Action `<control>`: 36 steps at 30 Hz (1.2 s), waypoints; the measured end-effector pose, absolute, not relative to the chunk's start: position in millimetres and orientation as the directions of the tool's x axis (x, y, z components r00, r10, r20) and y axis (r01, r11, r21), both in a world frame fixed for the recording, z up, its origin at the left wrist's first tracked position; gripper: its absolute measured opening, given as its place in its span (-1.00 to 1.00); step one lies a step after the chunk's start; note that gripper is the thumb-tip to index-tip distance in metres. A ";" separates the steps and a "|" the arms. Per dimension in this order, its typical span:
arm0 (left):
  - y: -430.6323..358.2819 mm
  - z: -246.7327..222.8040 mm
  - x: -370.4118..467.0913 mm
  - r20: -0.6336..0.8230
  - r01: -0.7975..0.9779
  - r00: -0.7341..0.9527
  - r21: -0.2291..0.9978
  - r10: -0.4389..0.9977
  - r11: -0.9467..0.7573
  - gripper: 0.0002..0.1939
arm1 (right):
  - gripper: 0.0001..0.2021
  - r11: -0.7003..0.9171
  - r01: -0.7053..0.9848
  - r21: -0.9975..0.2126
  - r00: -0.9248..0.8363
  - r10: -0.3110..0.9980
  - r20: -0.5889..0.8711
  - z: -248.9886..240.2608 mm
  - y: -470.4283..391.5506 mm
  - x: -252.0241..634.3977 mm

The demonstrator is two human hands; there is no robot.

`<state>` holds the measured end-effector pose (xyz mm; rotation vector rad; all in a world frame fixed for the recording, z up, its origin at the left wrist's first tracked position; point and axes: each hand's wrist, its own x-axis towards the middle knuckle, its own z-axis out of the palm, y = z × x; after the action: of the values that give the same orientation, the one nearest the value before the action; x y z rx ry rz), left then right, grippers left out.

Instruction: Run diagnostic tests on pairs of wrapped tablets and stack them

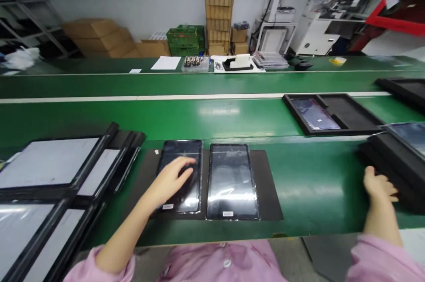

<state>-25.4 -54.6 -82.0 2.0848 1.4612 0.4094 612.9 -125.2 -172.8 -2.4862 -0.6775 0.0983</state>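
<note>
Two dark tablets lie side by side on a thin black mat [265, 184] in front of me. My left hand [172, 180] is over the left tablet [192, 191], fingers stretched out and slightly bent; I cannot tell whether they touch the screen. The right tablet [231, 180] has a small white label at its lower edge, and neither hand is on it. Far to the right, my right hand [379, 187] is beside a stack of black trays [395, 162]. Its fingers are loosely bent, somewhat blurred and apart, with nothing visible in them.
Stacked black trays with pale-faced panels [49, 162] stand at the left. A black tray [352, 111] holding one tablet-like panel sits on the green belt [206, 118]. Along the far ledge are a parts box [195, 64] and papers [166, 63].
</note>
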 end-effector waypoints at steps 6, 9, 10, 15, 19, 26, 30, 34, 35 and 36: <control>14.4 -111.2 8.4 -0.060 0.928 0.211 0.325 0.976 -0.181 -0.51 | -0.24 -0.342 0.697 -0.630 0.565 0.803 0.190 -149.3 -70.4 477.2; 29.9 -124.4 24.5 -0.063 0.950 0.191 0.262 0.979 -0.169 -0.60 | -0.28 -0.054 0.809 -0.586 0.199 0.962 0.186 -169.8 -65.4 368.9; 31.4 -127.2 27.2 -0.061 0.957 0.180 0.241 0.982 -0.160 -0.62 | -0.30 -0.046 0.814 -0.579 0.166 0.974 0.156 -178.4 -66.0 343.7; 26.9 -132.6 32.3 -0.026 0.976 0.136 0.176 0.990 -0.129 -0.64 | -0.46 -0.091 0.815 -0.572 0.208 0.967 0.144 -203.6 -71.4 311.9; 29.3 -134.2 39.9 -0.040 0.975 0.127 0.187 0.991 -0.117 -0.67 | -0.52 -0.124 0.797 -0.591 0.250 0.959 0.136 -203.6 -68.5 323.5; 8.7 -115.4 -12.1 -0.101 0.945 0.151 0.306 0.983 -0.114 -0.47 | -0.35 -0.070 0.724 -0.686 0.251 0.953 0.169 -216.9 -91.2 345.3; -48.9 -121.4 -79.0 -0.065 0.949 -0.087 0.299 0.994 0.103 -0.37 | -0.28 -0.103 0.547 -0.831 0.314 0.945 0.089 -234.6 -136.8 368.4; -89.6 -148.9 -110.9 0.006 0.853 -0.384 0.384 0.923 0.353 -0.30 | -0.40 -0.063 0.528 -0.847 0.292 0.950 0.111 -239.6 -161.9 371.7; -95.1 -155.1 -112.6 0.017 0.842 -0.407 0.394 0.913 0.368 -0.30 | -0.42 -0.055 0.525 -0.849 0.293 0.949 0.120 -239.3 -162.8 370.6; -99.8 -160.6 -113.1 0.024 0.841 -0.415 0.392 0.910 0.373 -0.31 | -0.43 -0.049 0.522 -0.852 0.298 0.946 0.128 -239.0 -162.2 370.1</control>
<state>-113.1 -99.8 -160.6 1.5736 2.4345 0.5166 370.1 -162.2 -239.0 -1.6987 -1.3445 0.6144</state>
